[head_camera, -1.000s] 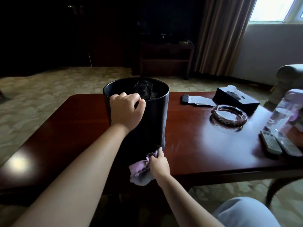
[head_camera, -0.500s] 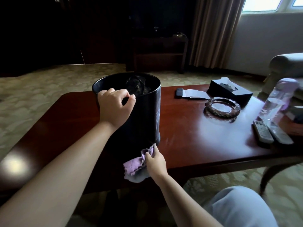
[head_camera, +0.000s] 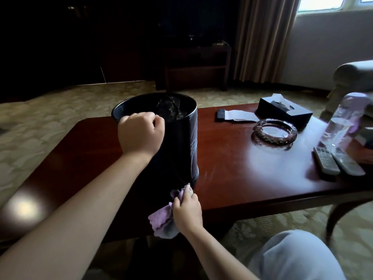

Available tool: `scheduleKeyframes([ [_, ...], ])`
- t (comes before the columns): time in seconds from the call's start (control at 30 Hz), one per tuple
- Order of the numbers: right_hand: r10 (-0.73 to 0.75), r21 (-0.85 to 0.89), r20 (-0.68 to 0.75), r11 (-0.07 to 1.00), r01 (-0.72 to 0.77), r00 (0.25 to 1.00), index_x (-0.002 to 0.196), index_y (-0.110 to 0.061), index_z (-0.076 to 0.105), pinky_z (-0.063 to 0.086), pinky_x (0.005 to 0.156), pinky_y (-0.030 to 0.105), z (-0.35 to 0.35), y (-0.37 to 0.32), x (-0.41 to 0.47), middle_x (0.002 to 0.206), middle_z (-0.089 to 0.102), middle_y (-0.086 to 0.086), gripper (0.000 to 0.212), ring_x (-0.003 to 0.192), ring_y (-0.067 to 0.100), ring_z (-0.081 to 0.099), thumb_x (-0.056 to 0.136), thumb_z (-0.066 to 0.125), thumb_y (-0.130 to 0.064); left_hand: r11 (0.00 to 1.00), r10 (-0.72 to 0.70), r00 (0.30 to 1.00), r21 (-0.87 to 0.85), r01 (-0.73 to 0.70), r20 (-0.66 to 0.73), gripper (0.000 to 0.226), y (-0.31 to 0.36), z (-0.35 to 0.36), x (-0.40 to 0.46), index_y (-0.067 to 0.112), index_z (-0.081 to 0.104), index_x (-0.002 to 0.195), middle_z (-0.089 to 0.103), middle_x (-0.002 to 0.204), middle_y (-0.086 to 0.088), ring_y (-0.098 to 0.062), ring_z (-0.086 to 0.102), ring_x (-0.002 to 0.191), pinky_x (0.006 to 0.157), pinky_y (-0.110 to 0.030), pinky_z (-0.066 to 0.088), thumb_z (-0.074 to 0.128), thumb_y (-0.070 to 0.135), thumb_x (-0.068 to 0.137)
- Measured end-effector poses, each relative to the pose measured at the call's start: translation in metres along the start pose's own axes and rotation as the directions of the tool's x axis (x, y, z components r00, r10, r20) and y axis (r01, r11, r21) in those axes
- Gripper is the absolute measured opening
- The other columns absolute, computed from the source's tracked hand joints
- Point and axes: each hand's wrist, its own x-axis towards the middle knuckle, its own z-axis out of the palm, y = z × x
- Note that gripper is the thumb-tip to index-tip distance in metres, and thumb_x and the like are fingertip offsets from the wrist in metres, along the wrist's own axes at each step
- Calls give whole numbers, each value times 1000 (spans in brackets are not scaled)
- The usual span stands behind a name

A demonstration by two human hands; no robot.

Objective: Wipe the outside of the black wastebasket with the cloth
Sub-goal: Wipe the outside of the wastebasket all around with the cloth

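Since the earlier frames: both hands keep their places, the right hand [head_camera: 187,209] still low at the wastebasket's base with the cloth; only the view has shifted slightly.

Table [head_camera: 232,164], one: dark red wood, near and left parts lost in shadow.
Wastebasket [head_camera: 181,142], one: black, upright on the table, left of centre; dark crumpled liner inside, lower wall hard to make out.
Armchair [head_camera: 355,73], one: cut off at right edge.
Tissue box [head_camera: 286,114], one: black, far right of table.
Bottle [head_camera: 343,122], one: clear, blurred.
Ashtray [head_camera: 275,132], one: glass.
Remotes [head_camera: 339,162], two, side by side.
Left hand [head_camera: 141,134]: fingers curled over the wastebasket's near rim, gripping it.
Cloth [head_camera: 163,219], one: lilac, bunched, pressed to the basket's foot; the right hand's fingers pinch it, tips hidden.
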Motion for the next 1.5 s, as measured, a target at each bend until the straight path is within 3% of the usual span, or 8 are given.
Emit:
scheduleKeyframes([
  [0.23,38,-46,-38,998,-40,999,150,-15,14,28,105,27,6,-3,0,144,34,8,61,130,22,35,96,37,-32,979,-169,984,128,160,63,48,32,12,-1,11,60,58,63,62,-8,-31,56,82,99,-42,27,33,33,91],
  [0.43,86,-142,-20,986,-88,996,150,-8,9,27,104,28,8,-12,3,143,32,12,62,129,25,34,97,33,-31,996,-53,999,-73,53,1,42,17,10,-5,21,39,47,46,50,6,-30,56,75,87,-38,27,46,35,86],
  [0.57,131,-152,2,980,-129,991,149,-4,5,27,106,28,5,-17,3,146,29,13,63,132,25,32,98,32,-29,989,18,1000,-149,-15,23,35,9,6,-9,18,67,65,67,67,4,-22,56,83,88,-31,20,47,40,85],
  [0.77,190,-131,41,974,-183,981,149,-5,8,32,103,32,-4,-20,7,145,31,14,64,130,28,36,95,35,-27,988,56,998,-146,-50,39,35,9,2,-9,17,72,82,70,79,4,-20,56,90,88,-29,18,50,44,81],
  [0.93,271,-118,89,958,-260,958,142,-16,27,36,98,37,-30,-17,22,136,39,14,53,123,33,43,91,38,-29,991,58,998,-125,-53,36,37,10,1,-10,15,72,84,69,77,4,-21,56,89,87,-29,18,52,46,77],
  [1.03,287,-121,158,955,-270,945,117,-24,44,44,92,37,-50,-12,34,120,50,14,32,108,33,52,85,40,-28,993,50,998,-112,-46,36,38,11,1,-10,15,72,84,68,75,3,-22,57,88,86,-29,19,54,46,76],
  [1.3,150,-240,208,966,-98,967,148,-34,15,35,100,33,-44,3,10,138,36,10,62,129,28,38,91,38,-27,995,69,997,-72,-70,-27,44,10,8,-10,15,70,76,68,69,2,-26,59,80,83,-32,20,46,52,75],
  [1.5,259,-252,147,943,-217,955,145,-37,18,38,96,36,-50,-1,38,134,40,11,63,124,30,43,87,39,-28,993,61,998,-101,-64,-30,42,12,6,-13,15,69,74,67,67,3,-25,59,80,84,-32,20,46,50,74],
])
